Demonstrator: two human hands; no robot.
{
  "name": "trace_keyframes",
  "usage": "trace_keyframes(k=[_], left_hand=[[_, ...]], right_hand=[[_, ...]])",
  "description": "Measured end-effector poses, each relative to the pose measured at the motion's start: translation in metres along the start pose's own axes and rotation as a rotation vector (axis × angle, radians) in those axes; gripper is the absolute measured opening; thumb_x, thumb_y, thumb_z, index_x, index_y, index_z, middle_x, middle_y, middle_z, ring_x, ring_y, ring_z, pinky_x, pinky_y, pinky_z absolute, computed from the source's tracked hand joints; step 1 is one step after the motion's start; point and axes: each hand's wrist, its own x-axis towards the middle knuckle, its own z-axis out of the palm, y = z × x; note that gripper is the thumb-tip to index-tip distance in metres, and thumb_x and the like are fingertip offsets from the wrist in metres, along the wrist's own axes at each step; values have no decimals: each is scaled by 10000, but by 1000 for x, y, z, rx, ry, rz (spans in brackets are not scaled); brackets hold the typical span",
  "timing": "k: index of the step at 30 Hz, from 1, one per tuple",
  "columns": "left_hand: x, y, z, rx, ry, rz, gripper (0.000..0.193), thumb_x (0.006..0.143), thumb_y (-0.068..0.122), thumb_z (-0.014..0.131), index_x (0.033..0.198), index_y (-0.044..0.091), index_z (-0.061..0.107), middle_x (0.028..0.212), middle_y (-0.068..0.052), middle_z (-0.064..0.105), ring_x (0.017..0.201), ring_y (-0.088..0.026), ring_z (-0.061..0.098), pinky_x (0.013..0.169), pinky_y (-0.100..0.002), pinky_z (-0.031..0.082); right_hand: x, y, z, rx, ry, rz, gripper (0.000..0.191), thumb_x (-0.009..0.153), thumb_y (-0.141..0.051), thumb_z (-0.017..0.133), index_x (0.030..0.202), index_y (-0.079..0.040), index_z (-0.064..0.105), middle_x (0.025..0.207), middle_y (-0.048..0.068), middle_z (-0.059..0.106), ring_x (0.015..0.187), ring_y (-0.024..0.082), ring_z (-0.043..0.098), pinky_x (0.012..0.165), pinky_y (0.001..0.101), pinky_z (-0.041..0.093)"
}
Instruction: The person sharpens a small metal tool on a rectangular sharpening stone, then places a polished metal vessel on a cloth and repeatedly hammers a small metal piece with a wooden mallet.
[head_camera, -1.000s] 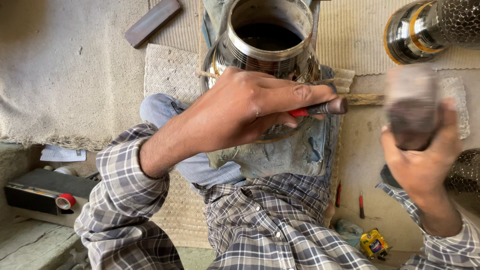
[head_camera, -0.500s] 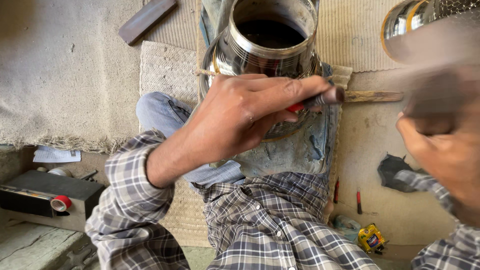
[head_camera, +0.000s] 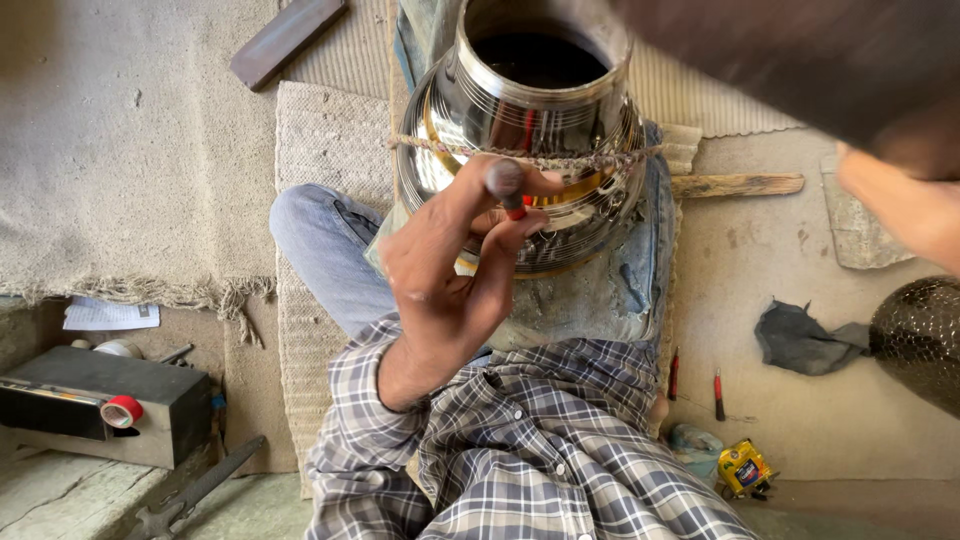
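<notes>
Gripping a red-banded punch (head_camera: 508, 190), the left hand (head_camera: 450, 275) points it toward twelve o'clock, tip against the metal pot (head_camera: 520, 110). The right hand (head_camera: 905, 205), at three o'clock, is blurred; its grip I cannot tell.

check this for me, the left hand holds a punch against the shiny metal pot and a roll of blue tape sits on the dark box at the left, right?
Not quite: the tape is red, not blue, as the head view shows. The rest holds: the left hand holds a punch against the shiny metal pot, and the roll sits on the dark box at the left.
</notes>
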Motion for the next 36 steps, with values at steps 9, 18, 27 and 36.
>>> trace_keyframes(k=[9,18,27,36], left_hand=[[-24,3,13,73,216,-118,350,1015,-119,735,1296,-22,550,1034,-131,729,906,-159,778,754,-241,646],[-44,-11,26,-149,349,-82,522,1026,-138,700,1401,34,380,1175,-168,639,1064,-218,721,912,-310,664],[-35,-16,19,-261,229,-62,495,1047,-102,674,1414,16,362,1210,-169,673,991,-205,781,842,-291,714],[-20,-7,12,-7,6,17,439,1012,-81,752,1346,0,478,1130,-152,729,804,-92,750,665,-220,653]], right_hand=[[34,-32,-22,-128,-133,-195,568,955,113,586,1442,-150,459,950,45,631,642,75,560,555,212,482],[39,-41,-32,-156,-211,-217,716,921,118,539,1554,-200,431,954,16,628,593,47,524,504,200,458],[32,-35,-28,-259,-74,-253,750,888,179,582,1546,-156,452,824,48,635,630,135,523,599,313,512],[-17,-1,-9,-47,21,-13,661,880,183,598,1462,-103,473,881,76,647,683,146,585,633,287,531]])
